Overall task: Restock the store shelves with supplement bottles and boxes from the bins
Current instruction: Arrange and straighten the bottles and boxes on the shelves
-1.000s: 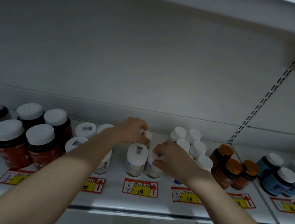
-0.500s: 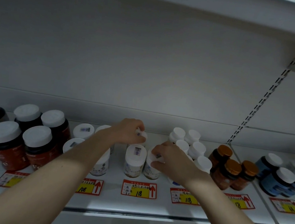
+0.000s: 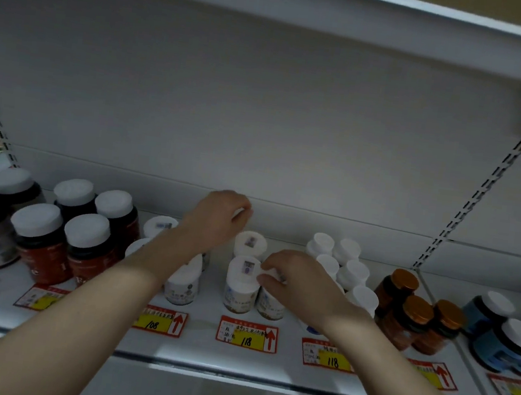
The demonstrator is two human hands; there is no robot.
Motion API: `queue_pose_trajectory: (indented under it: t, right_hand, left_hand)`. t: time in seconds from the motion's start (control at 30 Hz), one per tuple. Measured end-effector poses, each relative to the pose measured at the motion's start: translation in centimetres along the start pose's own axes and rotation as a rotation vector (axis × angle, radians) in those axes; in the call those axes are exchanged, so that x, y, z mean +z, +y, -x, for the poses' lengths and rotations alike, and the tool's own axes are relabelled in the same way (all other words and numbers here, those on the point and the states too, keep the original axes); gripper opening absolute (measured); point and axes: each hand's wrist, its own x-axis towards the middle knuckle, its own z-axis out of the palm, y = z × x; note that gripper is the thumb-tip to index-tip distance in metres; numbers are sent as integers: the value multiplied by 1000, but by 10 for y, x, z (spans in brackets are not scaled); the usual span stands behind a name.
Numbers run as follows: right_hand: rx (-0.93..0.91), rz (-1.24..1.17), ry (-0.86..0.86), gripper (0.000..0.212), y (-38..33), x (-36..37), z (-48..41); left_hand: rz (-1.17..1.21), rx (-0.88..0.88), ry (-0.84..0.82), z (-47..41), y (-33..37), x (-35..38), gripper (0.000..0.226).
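L hand (image 3: 217,220) was up at the back of the shelf (image 3: 200,352), fingers curled round a rear btl (image 3: 241,213). Only a sliver of its white top showed btwn thumb & fingers; the rest was hidden by the hand. Couldn't tell whether it stood on the shelf or was lifted clear. It lay at the far end of the middle row, behind the mid btl (image 3: 251,243), whose white cap carried a small sticker.

R hand (image 3: 299,284) was lower & nearer the shelf edge, its fingertips (image 3: 264,278) pinching the white cap of the side btl (image 3: 270,302) from above. That btl stood upright on the shelf, touching the front btl (image 3: 241,285) on its left, both just behind the middle 118 tag (image 3: 247,333). The hand covered most of the cap, w/ the label below in view.

Elsewhere on the same shelf:
- dark red jars (image 3: 38,235) w/ white lids at left
- a white btl (image 3: 183,286) behind the 108 tag (image 3: 160,321), partly behind the L forearm
- small white-capped btls (image 3: 347,267) just right of the R hand
- amber btls (image 3: 412,314) w/ gold caps
- blue btls (image 3: 504,339) at far right
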Motion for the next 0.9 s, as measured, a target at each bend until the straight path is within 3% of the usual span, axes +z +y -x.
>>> queue_pose_trajectory:
  t: [0.13, 0.27, 0.37, 0.43, 0.6, 0.9]
  right_hand:
    - [-92, -45, 15, 31, -17, -6, -8]
    - [-150, -46, 17, 32, -40, -7, -20]
    - [-145, -26, -29, 33, -58, -1, -30]
    - [-105, -23, -61, 36, -66, 6, -38]
    - [9, 8, -147, 40, -88, 25, -51]
    - [187, 42, -98, 43, -107, 48, -55]
  left_hand:
    - [-94, 19, -9, 25, -5, -35, 54]
    - [-166, -75, -28, 63, -16, -66, 52]
    - [-271, -168, -165, 83, -27, -82, 33]
    - [-366, -179, -277, 92, -33, -86, 39]
    - [-538, -23, -453, 99, -50, -80, 45]
    - [-525, 190, -453, 98, -71, -73, 18]
